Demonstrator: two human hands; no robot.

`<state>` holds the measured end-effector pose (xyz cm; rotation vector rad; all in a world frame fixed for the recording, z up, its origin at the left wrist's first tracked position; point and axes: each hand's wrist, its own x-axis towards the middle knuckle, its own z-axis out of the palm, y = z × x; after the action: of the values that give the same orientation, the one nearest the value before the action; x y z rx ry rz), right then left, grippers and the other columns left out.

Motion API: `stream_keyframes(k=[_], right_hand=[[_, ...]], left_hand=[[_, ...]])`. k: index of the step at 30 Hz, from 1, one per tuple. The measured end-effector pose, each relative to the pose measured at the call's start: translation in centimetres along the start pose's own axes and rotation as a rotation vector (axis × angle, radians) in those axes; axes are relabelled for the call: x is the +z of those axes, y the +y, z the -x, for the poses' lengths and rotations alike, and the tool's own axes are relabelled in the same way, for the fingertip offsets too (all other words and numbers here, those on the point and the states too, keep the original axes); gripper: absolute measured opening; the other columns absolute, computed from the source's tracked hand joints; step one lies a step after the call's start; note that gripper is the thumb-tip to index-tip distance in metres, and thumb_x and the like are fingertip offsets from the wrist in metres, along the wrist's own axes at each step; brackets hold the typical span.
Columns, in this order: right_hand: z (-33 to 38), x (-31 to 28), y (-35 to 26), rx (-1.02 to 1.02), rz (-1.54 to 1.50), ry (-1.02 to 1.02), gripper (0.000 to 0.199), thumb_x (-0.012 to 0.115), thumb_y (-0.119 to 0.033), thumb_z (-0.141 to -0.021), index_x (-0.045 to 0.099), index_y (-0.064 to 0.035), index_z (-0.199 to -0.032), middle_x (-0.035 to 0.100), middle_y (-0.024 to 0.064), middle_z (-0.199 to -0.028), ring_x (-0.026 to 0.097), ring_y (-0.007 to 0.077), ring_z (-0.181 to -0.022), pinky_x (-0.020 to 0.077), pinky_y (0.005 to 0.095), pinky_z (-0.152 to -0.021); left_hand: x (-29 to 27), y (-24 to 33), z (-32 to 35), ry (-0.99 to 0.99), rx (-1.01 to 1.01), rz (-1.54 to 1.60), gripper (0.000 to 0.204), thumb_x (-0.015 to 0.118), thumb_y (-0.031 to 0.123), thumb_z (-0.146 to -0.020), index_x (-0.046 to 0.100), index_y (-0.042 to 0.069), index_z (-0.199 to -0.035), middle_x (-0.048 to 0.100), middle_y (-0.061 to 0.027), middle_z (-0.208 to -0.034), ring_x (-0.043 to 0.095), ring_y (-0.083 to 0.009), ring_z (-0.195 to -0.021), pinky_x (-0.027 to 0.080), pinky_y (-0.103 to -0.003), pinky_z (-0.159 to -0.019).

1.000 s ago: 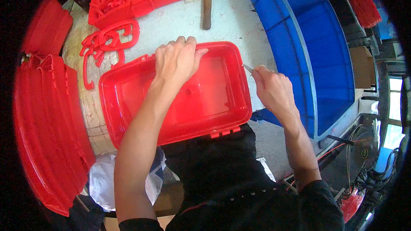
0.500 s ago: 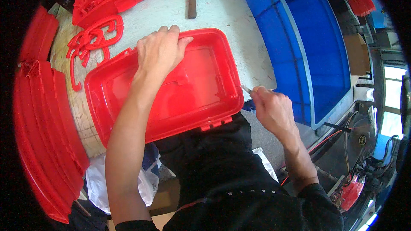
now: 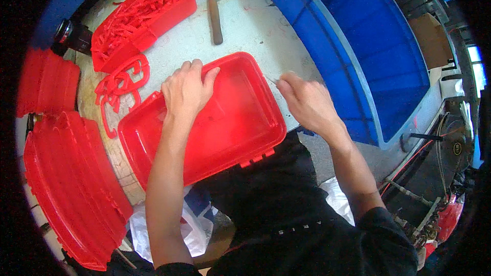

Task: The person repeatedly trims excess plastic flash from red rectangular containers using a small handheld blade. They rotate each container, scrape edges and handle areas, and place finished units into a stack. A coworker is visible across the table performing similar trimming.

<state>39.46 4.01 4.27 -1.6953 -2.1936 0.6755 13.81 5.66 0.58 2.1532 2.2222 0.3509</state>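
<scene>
White, scuffed tabletop (image 3: pixel 250 30) carried the work. Since 1 second earlier the red tray (image 3: pixel 225 128) had swung so its hinged edge sat toward 5 o'clock, a turn that brought a fresh rim to the blade. The left hand (image 3: pixel 186 89), fingers spread, pressed flat on the tray's 11 o'clock rim. The right hand (image 3: pixel 307 102) had closed up to the 3 o'clock rim, pinching a thin blade (image 3: pixel 271 79). At 2 o'clock the blue bin (image 3: pixel 358 46) crowded that hand; the hammer (image 3: pixel 215 13) at 12 left free room.
</scene>
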Motion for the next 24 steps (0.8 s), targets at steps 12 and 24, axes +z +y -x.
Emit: stream_keyframes(k=[12, 24], right_hand=[[-1.4, -0.4, -1.7, -0.084, 0.425, -0.058, 0.028, 0.054, -0.027, -0.099, 0.066, -0.0038, -0.088, 0.069, 0.0214, -0.077, 0.069, 0.0389, -0.068, 0.0544, 0.0477, -0.059], [2.5, -1.3, -2.4, -0.050, 0.571, -0.098, 0.023, 0.058, -0.024, -0.098, 0.064, -0.0050, -0.086, 0.068, 0.0181, -0.074, 0.067, 0.0367, -0.065, 0.0504, 0.0464, -0.056]], left_hand=[[0.4, -0.5, 0.0, 0.044, 0.040, 0.007, 0.040, 0.066, 0.042, -0.090, 0.068, 0.002, -0.087, 0.068, -0.0157, -0.081, 0.070, -0.0335, -0.075, 0.054, -0.047, -0.064], [0.4, -0.6, 0.1, 0.008, 0.024, 0.024, 0.041, 0.064, 0.044, -0.091, 0.069, 0.003, -0.093, 0.069, -0.0153, -0.086, 0.070, -0.0334, -0.080, 0.054, -0.047, -0.067]])
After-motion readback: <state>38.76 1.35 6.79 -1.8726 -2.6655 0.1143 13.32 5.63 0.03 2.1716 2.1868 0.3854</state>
